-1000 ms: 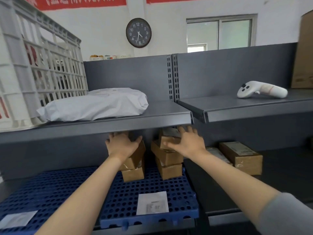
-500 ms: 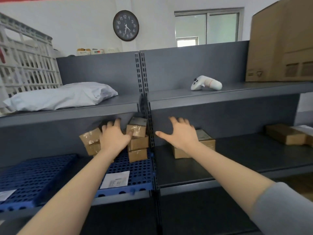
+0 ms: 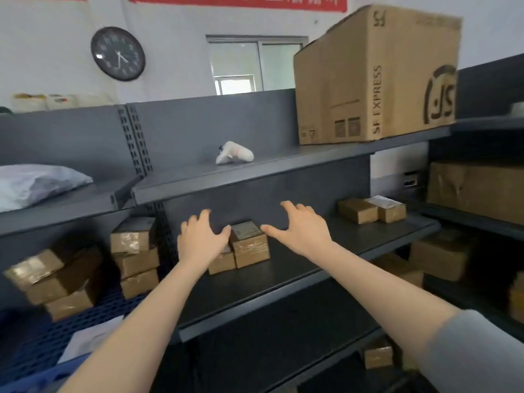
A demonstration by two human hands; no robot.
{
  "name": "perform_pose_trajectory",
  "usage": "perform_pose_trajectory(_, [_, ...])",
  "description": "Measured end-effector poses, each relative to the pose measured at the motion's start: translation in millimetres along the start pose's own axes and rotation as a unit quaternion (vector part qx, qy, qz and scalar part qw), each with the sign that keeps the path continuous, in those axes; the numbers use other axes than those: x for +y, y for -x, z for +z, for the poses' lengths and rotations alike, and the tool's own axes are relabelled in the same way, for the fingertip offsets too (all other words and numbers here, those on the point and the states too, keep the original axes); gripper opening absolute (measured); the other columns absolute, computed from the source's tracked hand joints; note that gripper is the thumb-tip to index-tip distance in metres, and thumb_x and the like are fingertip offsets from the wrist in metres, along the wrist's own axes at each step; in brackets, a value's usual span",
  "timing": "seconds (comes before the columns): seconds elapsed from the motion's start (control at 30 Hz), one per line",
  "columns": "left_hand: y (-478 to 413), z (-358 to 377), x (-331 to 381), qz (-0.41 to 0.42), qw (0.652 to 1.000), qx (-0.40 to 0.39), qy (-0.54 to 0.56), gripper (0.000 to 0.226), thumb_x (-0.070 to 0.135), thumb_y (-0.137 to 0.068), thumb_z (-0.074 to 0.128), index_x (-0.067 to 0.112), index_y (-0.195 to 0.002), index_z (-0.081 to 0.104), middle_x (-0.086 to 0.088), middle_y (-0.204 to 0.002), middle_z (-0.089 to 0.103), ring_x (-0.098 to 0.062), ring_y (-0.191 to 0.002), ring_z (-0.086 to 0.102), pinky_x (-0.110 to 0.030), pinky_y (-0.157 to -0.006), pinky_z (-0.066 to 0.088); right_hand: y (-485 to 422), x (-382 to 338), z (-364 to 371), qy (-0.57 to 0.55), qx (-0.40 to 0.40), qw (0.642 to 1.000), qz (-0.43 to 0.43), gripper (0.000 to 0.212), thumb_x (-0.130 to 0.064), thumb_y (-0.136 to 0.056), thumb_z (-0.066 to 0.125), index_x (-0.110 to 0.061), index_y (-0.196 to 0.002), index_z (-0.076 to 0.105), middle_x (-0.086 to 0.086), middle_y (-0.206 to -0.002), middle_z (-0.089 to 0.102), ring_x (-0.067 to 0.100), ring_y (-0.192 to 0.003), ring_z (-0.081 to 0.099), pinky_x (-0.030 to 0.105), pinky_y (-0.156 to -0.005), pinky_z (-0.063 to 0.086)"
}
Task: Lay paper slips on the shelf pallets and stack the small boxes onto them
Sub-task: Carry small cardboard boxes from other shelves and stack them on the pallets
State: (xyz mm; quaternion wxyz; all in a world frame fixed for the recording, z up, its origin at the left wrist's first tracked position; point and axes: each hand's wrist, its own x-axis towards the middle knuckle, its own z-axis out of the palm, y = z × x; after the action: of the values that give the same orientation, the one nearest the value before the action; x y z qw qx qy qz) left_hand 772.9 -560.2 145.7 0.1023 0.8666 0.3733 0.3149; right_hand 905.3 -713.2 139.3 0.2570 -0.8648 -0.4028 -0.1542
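The small box (image 3: 249,245) between the left hand (image 3: 201,242) and right hand (image 3: 302,231) is brown cardboard with glossy clear tape and a dark grey top label. The stacked boxes (image 3: 136,256) left of the left hand are the same taped brown. The pallet (image 3: 34,344) beneath them is blue with a regular grid of round holes. The paper slip (image 3: 88,338) on it is white. The shelving (image 3: 255,293) is uniform dark grey. The large carton (image 3: 368,80) above the right hand is tan with black "SF EXPRESS" lettering and a round logo. The controller (image 3: 234,153) above the hands is white. The clock (image 3: 118,53) has a black face and white hands. The banner (image 3: 235,1) is red with white characters.

A small box (image 3: 249,245) is flanked by the thumbs of the spread left hand (image 3: 202,241) and right hand (image 3: 301,231); a lower box (image 3: 223,262) is partly covered below the left thumb.
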Motion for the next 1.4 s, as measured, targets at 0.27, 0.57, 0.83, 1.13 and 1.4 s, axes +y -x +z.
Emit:
perform_pose_trajectory(0.27, [14.6, 62.9, 102.8, 0.123, 0.987, -0.07, 0.071, 0.064, 0.049, -0.087, 0.054, 0.018, -0.14, 0.039, -0.012, -0.136, 0.047, -0.033, -0.127, 0.039, -0.043, -0.098, 0.041, 52.1, 98.0, -48.0, 0.039, 0.054, 0.987, 0.148, 0.079, -0.071, -0.081, 0.046, -0.021, -0.142, 0.036, 0.005, -0.137, 0.052, 0.026, -0.122, 0.052, 0.044, -0.093, 0.05])
perform_pose_trajectory(0.57, [30.5, 99.1, 169.9, 0.173, 0.976, -0.093, 0.099, 0.061, 0.047, -0.088, 0.053, 0.02, -0.14, 0.037, -0.009, -0.138, 0.046, -0.029, -0.128, 0.04, -0.043, -0.097, 0.043, 94.1, 193.3, -91.4, 0.061, 0.088, 0.972, 0.208, 0.079, -0.068, -0.082, 0.049, -0.022, -0.144, 0.035, 0.005, -0.137, 0.052, 0.024, -0.124, 0.05, 0.041, -0.094, 0.051])
perform_pose_trajectory(0.83, [48.4, 161.9, 221.9, 0.129, 0.98, -0.113, 0.101, 0.057, 0.043, -0.089, 0.053, 0.018, -0.138, 0.039, -0.008, -0.136, 0.049, -0.026, -0.125, 0.045, -0.04, -0.093, 0.046, 93.7, 295.4, -103.3, 0.064, 0.064, 0.977, 0.193, 0.077, -0.066, -0.083, 0.051, -0.022, -0.144, 0.035, 0.004, -0.138, 0.051, 0.022, -0.124, 0.05, 0.036, -0.092, 0.05])
perform_pose_trajectory(1.13, [93.1, 265.8, 341.8, 0.057, 0.983, -0.122, 0.127, 0.051, 0.039, -0.089, 0.053, 0.018, -0.134, 0.045, -0.005, -0.13, 0.054, -0.023, -0.121, 0.047, -0.036, -0.09, 0.046, 68.4, 421.3, -102.9, 0.054, -0.004, 0.99, 0.129, 0.071, -0.063, -0.085, 0.05, -0.023, -0.142, 0.036, 0.002, -0.135, 0.053, 0.021, -0.123, 0.05, 0.035, -0.093, 0.049])
perform_pose_trajectory(1.4, [105.9, 357.1, 368.6, 0.0, 0.977, -0.19, 0.092, 0.055, 0.043, -0.088, 0.051, 0.017, -0.137, 0.043, -0.006, -0.13, 0.053, -0.023, -0.119, 0.048, -0.038, -0.089, 0.05, 47.1, 509.8, -55.1, 0.024, -0.078, 0.986, 0.147, 0.074, -0.065, -0.084, 0.05, -0.023, -0.143, 0.035, 0.002, -0.135, 0.052, 0.021, -0.122, 0.05, 0.035, -0.092, 0.05])
